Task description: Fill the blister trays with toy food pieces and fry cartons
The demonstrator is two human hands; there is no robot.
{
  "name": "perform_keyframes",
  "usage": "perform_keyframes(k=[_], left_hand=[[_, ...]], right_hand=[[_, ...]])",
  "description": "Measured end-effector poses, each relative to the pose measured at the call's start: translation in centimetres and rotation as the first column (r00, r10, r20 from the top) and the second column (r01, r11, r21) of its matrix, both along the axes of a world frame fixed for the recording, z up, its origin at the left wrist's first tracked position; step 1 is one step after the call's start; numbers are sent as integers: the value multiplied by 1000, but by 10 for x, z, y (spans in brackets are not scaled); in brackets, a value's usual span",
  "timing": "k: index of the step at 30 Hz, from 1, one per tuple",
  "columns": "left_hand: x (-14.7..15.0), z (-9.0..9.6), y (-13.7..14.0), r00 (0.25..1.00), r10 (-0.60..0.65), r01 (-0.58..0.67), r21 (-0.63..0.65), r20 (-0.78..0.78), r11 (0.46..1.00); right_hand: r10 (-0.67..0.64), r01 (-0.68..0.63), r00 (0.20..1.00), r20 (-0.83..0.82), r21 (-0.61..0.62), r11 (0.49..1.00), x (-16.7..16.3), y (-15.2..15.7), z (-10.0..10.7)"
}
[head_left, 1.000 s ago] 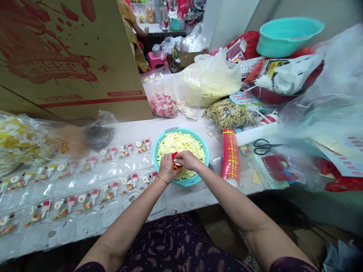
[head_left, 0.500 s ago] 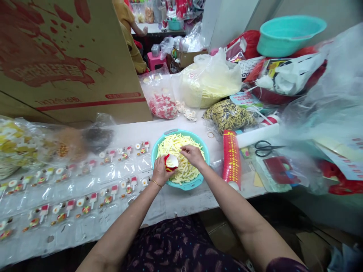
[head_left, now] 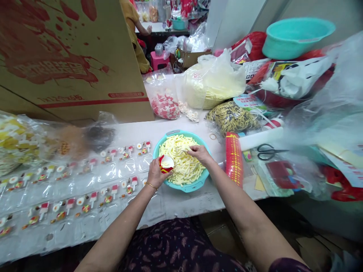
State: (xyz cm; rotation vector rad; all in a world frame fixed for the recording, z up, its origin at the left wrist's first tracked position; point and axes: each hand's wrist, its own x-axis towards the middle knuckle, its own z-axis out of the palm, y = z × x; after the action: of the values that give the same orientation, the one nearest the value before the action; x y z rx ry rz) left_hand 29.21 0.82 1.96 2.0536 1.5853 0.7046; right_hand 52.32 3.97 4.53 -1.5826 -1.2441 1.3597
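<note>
A turquoise basin (head_left: 190, 187), heaped with pale yellow French-fry-shaped pieces (head_left: 181, 166), stands on the table in front of me. My left hand (head_left: 157, 172) is wrapped round a small red French fry box (head_left: 166, 164) with a white inside, tilted over the basin's left side. A little pale yellow shows within the box. At the right of the heap, my right hand (head_left: 200, 154) has its thumb and fingers pinched together just over the pieces. Whatever sits between those fingertips is too small to make out.
Rows of clear plastic pockets (head_left: 113, 166) with tiny food-shaped pieces cover the left. A stack of red boxes (head_left: 234, 160) and black scissors (head_left: 268, 152) lie to the right. Bulging bags (head_left: 215, 83) and a large carton (head_left: 73, 68) stand behind. Another person's arm (head_left: 143, 28) shows far back.
My left hand has shifted slightly left with the fry box, away from my right hand. My right hand stays pinched over the pieces. The whole view has moved a little.
</note>
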Motion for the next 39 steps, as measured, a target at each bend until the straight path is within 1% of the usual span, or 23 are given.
perform_keyframes(k=[1,3,5,6,8,11,13,18,20,21,23,26,28,30,32,33,34,35,37,38,39], left_hand=[[2,1,0,1000,-14,14,6,8,1000],[7,2,1,999,-39,38,16,22,999],[12,4,2,998,-51,50,13,26,999],[14,5,2,998,-55,55,10,25,998],[17,8,2,998,-63,62,9,22,998],[19,10,3,998,-60,60,18,16,998],[18,10,2,998,-60,59,22,12,998],[20,7,-2,996,-85,85,26,11,996],[24,7,-3,994,-103,102,28,20,994],[26,8,-4,993,-112,112,27,20,993],[30,10,-5,992,-128,127,26,9,992],[34,13,-6,990,-140,140,34,-14,990],[35,14,-6,989,-145,146,42,-22,988],[37,14,-7,989,-149,150,48,-24,988],[38,12,-8,991,-136,137,59,-22,989],[40,11,-9,992,-123,124,68,-20,990],[41,10,-10,994,-110,111,78,-16,991],[42,9,-10,995,-99,100,91,-12,991],[43,7,-12,996,-87,87,115,-6,990],[43,6,-13,996,-86,86,125,-8,988],[44,5,-14,996,-86,87,134,-12,987]], right_hand=[[-28,23,992,-126,-38,999,4,-4,4],[-85,47,942,-323,-126,991,8,-12,10],[-145,58,881,-450,-200,978,10,-19,12],[-157,51,859,-488,-223,974,10,-21,11],[-164,48,854,-493,-239,970,12,-25,8],[-198,103,885,-422,-237,966,15,-28,2],[-210,113,880,-426,-241,964,17,-30,2],[-188,41,814,-550,-269,962,16,-37,16],[-152,-6,796,-586,-258,966,12,-37,20],[-121,-36,800,-587,-250,968,9,-37,21],[-44,-99,840,-541,-232,968,3,-36,20],[91,-155,928,-361,-153,976,-5,-36,18],[176,-186,965,-192,-36,982,-11,-37,18],[205,-209,978,48,108,972,-18,-38,21],[167,-242,936,309,223,944,-28,-39,26],[156,-277,898,410,253,927,-33,-39,28],[173,-329,860,480,263,907,-38,-39,30],[220,-398,826,519,260,880,-42,-38,32],[362,-545,767,529,241,803,-46,-35,33],[419,-591,751,510,236,772,-47,-33,33],[450,-607,750,485,233,760,-47,-32,33]])
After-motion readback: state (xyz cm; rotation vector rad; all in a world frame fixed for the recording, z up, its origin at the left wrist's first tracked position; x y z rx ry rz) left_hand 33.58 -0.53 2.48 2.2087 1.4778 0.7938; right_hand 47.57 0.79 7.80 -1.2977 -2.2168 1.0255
